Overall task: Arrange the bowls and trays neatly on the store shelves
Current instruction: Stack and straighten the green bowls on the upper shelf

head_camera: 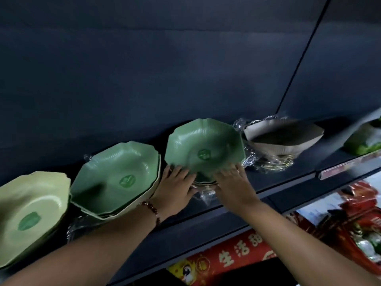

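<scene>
— Where are the hands?

— Both are up at the dark shelf (288, 182). The left hand (177, 186) and the right hand (235, 184) sit side by side under the near rim of a green bowl (204, 147), fingers spread flat against its underside, propping it tilted toward the camera. Neither hand is curled closed around it; the palms cradle more than pinch.

— Is the bowl alone?

— No, it tops a small stack, with crumpled clear wrap (206, 195) between the two wrists.

— And beside them?

— Just left of the left hand leans a second stack of green bowls (117, 176), touching the wrist with the red bead bracelet (152, 209). Further left is a pale yellow-green bowl (31, 213). Right of the right hand, apart from it, lies a stack of beige trays (282, 139) in plastic film.
</scene>
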`<action>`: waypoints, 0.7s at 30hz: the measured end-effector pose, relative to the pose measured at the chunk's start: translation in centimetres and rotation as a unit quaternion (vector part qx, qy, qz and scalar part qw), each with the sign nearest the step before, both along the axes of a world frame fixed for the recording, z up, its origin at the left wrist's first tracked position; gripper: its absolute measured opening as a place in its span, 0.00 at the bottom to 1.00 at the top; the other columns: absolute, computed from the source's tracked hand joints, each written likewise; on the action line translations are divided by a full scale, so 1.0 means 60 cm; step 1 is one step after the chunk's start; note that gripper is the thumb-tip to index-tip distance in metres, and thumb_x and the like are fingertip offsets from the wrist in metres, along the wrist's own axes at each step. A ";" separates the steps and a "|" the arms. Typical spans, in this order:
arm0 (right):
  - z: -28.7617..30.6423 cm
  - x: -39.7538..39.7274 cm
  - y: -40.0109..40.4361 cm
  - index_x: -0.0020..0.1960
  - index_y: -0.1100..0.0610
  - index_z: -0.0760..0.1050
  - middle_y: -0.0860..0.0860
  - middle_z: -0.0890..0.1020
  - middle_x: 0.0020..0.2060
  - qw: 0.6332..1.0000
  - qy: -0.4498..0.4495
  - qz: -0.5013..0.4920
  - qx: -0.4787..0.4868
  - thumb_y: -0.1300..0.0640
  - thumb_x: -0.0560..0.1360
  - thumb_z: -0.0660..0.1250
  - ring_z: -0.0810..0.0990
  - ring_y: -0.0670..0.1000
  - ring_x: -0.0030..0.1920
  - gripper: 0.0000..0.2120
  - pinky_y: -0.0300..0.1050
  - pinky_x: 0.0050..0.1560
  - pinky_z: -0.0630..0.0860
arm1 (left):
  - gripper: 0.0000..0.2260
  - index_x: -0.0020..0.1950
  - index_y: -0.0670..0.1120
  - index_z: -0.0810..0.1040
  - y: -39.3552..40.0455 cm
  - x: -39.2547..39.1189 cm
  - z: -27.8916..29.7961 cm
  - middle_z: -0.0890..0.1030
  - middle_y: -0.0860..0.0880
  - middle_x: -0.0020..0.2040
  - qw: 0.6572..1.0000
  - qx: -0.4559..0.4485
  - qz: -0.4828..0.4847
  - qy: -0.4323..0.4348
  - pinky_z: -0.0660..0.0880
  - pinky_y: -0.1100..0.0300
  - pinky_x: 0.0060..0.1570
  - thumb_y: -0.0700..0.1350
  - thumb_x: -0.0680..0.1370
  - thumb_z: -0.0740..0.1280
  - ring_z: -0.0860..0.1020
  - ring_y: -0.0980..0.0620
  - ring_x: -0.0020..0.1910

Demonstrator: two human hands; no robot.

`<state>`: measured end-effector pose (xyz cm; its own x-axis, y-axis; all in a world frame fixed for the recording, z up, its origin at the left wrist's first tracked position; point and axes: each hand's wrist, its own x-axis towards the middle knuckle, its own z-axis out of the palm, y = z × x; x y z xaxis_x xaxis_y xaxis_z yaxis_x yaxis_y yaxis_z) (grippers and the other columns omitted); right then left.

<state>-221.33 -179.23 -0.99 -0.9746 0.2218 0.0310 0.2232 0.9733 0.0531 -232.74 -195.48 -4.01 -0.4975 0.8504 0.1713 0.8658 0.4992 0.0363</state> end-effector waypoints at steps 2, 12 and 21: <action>-0.001 0.000 0.006 0.70 0.52 0.66 0.54 0.69 0.70 1.000 0.001 0.010 0.004 0.51 0.80 0.54 0.61 0.58 0.73 0.19 0.59 0.76 0.43 | 0.15 0.59 0.49 0.77 0.001 -0.005 -0.008 0.79 0.51 0.57 0.999 0.037 0.000 0.001 0.54 0.45 0.69 0.52 0.79 0.57 0.74 0.47 0.63; 0.042 -0.012 0.014 0.60 0.48 0.77 0.49 0.81 0.55 0.999 0.000 0.041 -0.005 0.53 0.76 0.63 0.75 0.53 0.60 0.13 0.47 0.67 0.57 | 0.07 0.44 0.49 0.78 -0.008 -0.037 0.060 0.80 0.54 0.42 0.998 0.020 -0.046 -0.024 0.69 0.56 0.57 0.51 0.78 0.66 0.76 0.55 0.42; 0.101 -0.010 0.011 0.54 0.55 0.78 0.54 0.81 0.54 0.997 -0.020 0.052 -0.062 0.58 0.78 0.58 0.75 0.56 0.56 0.10 0.46 0.51 0.64 | 0.08 0.51 0.51 0.80 -0.030 -0.043 0.094 0.81 0.55 0.49 0.990 0.085 -0.013 -0.115 0.67 0.61 0.52 0.53 0.79 0.65 0.75 0.56 0.51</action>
